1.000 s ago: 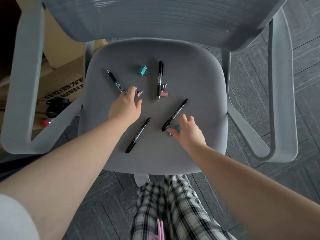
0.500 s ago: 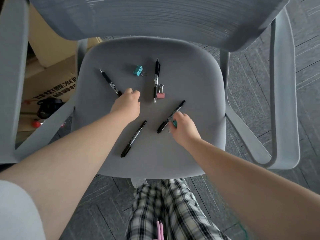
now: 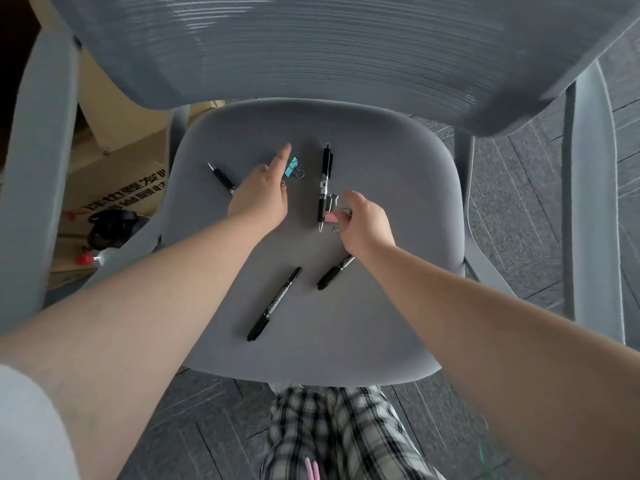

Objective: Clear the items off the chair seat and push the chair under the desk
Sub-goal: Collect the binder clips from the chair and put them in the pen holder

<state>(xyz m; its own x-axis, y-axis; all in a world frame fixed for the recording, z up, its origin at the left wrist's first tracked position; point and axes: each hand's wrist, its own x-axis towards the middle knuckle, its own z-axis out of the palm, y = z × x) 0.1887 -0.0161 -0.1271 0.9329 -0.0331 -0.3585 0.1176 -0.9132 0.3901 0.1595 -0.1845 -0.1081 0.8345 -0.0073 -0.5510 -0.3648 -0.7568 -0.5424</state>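
Observation:
The grey chair seat (image 3: 384, 323) holds several small items. My left hand (image 3: 261, 197) hovers over its middle, index finger stretched beside a teal binder clip (image 3: 292, 167); a wire loop of another clip peeks from under that hand. My right hand (image 3: 365, 221) curls its fingertips around a pink binder clip (image 3: 330, 216), with a second clip's wire showing beneath it. A black click pen (image 3: 325, 181) lies between my hands. Another black pen (image 3: 221, 177) is half hidden by my left hand. Two black markers (image 3: 275, 303) (image 3: 335, 271) lie nearer me.
The mesh backrest (image 3: 311, 46) looms over the seat, with grey armrests on the left (image 3: 34, 168) and right (image 3: 588, 202). Cardboard boxes (image 3: 121, 174), a black object and a red-capped bottle (image 3: 91, 258) sit on the floor at left. My plaid-trousered legs (image 3: 329, 427) touch the seat front.
Both hands moved away from me across the seat: the left closed over a pink clip and went to the teal clip; the right picked up a teal clip and reached the other pink clip.

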